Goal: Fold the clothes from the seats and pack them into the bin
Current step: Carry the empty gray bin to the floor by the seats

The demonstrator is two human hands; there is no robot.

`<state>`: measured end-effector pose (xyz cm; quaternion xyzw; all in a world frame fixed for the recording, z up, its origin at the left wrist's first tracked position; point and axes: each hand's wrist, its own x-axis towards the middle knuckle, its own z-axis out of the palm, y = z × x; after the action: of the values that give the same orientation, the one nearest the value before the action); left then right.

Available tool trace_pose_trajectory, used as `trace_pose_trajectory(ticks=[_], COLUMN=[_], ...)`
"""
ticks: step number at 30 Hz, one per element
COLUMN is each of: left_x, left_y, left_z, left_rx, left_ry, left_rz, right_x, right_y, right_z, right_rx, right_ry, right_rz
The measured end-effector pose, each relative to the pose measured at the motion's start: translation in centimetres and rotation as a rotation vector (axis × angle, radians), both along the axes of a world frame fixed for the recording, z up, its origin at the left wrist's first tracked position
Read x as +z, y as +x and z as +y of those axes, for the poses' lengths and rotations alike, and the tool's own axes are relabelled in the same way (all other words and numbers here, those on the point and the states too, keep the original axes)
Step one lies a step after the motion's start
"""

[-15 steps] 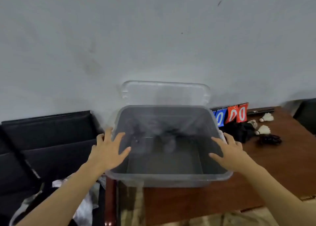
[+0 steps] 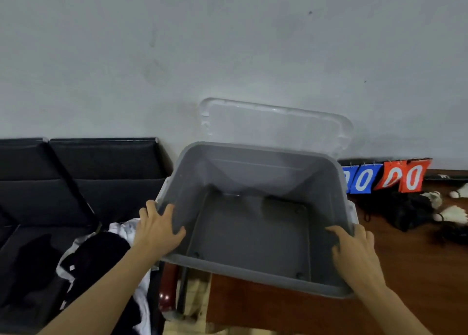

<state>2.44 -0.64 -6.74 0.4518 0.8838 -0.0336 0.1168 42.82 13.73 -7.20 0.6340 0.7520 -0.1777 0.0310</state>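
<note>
A grey translucent plastic bin (image 2: 253, 276) stands at the left end of the wooden table and juts past the table's edge toward the seats. Its inside shows only a bare floor. My left hand (image 2: 158, 229) grips the bin's left rim, thumb inside the wall. My right hand (image 2: 354, 251) grips the right rim with its fingers curled over into the bin. A heap of black and white clothes (image 2: 101, 258) lies on the black seats (image 2: 106, 172) at lower left, just beside my left forearm.
The clear lid (image 2: 276, 127) leans on the wall behind the bin. On the brown table (image 2: 417, 271) to the right are a blue and red flip scoreboard (image 2: 387, 177), white shuttlecocks (image 2: 453, 214) and a dark bundle (image 2: 407, 210).
Both hands have closed more firmly on the bin's rims. The bin now sits further left and slightly turned, and the view has dropped to show more of the seats and clothes.
</note>
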Motion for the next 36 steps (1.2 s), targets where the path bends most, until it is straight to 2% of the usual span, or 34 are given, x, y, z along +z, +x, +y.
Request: trace_pose_trajectory(ticks=[7, 14, 17, 22, 26, 28, 36], left_x=[1.8, 3.5, 3.3, 3.0, 1.9, 1.9, 0.5], left_y=[-2.0, -6.2, -8.2, -9.9, -10.5, -10.4, -11.0], left_z=[-9.0, -24.9, -34.2, -53.1, -67.6, -74.6, -90.0], left_rx=[0.216, 0.456, 0.526, 0.673, 0.802, 0.934, 1.251], left_ry=[0.116, 0.225, 0.313, 0.287, 0.249, 0.215, 0.178], left_rz=[0.020, 0.050, 0.131, 0.165, 0.122, 0.053, -0.026], right_x=[2.5, 4.4, 4.4, 2.9, 1.0, -0.3, -3.1], right_y=[-5.0, -15.2, -20.4, -28.4, -33.9, -36.7, -46.4], right_z=[-1.3, -8.4, -14.3, -28.1, -40.7, -46.6, -60.1], right_rx=[0.163, 0.393, 0.527, 0.721, 0.837, 0.901, 1.130], right_ry=[0.031, 0.137, 0.183, 0.206, 0.111, 0.025, -0.064], right_rz=[0.046, 0.152, 0.159, 0.148, 0.142, 0.141, 0.126])
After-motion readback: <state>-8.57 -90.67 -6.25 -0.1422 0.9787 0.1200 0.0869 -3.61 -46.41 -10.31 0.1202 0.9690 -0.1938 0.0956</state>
